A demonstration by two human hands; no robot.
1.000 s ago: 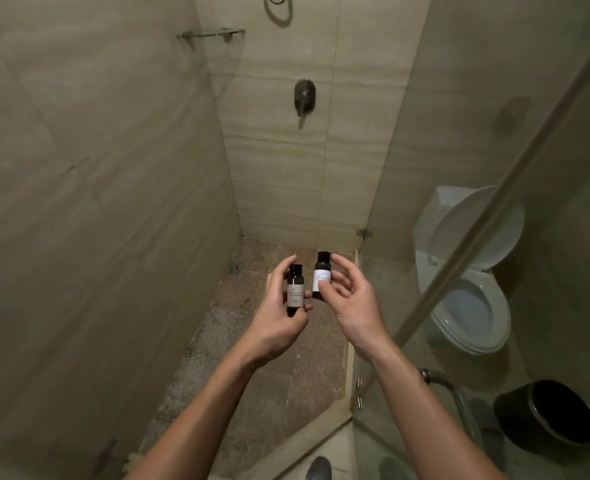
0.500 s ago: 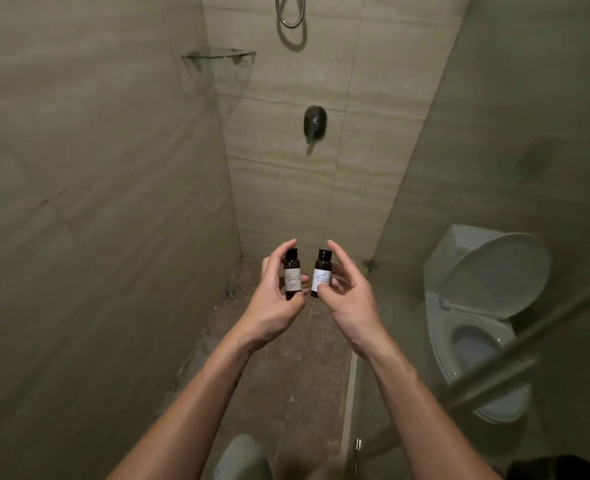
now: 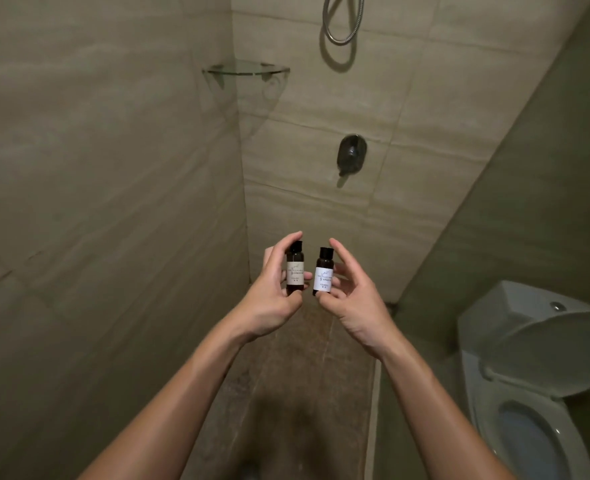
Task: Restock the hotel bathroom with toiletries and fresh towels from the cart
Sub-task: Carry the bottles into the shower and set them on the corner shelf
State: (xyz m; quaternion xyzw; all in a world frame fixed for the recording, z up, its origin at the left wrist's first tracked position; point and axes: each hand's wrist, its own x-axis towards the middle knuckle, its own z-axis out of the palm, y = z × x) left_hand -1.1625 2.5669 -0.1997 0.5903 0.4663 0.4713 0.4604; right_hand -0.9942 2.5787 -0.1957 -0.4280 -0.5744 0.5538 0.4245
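Both bare forearms reach forward from the lower edge of the view and come together in the middle. The left hand (image 3: 269, 299) has its palm turned to the right. Its thumb and fingers are curled round the beige-label bottle (image 3: 295, 273), a small dark one, and one finger rises beside the cap. The right hand (image 3: 355, 306) faces it like a mirror. It pinches the white-label bottle (image 3: 323, 277), also small and dark, between the thumb low on the front and the fingers behind, with the index finger stretched up next to the cap.

Both bottles stand upright with the labels toward the camera. They are just beside each other, with a narrow gap between them.

The glass corner shelf (image 3: 246, 69) sits in the corner of the tiled walls. The hands and bottles are well below it and slightly to its right. The shower hose (image 3: 343, 22) hangs above and to the right of the shelf, the shower valve (image 3: 351, 152) is lower and to its right, and the toilet (image 3: 536, 375) is far below it to the right.
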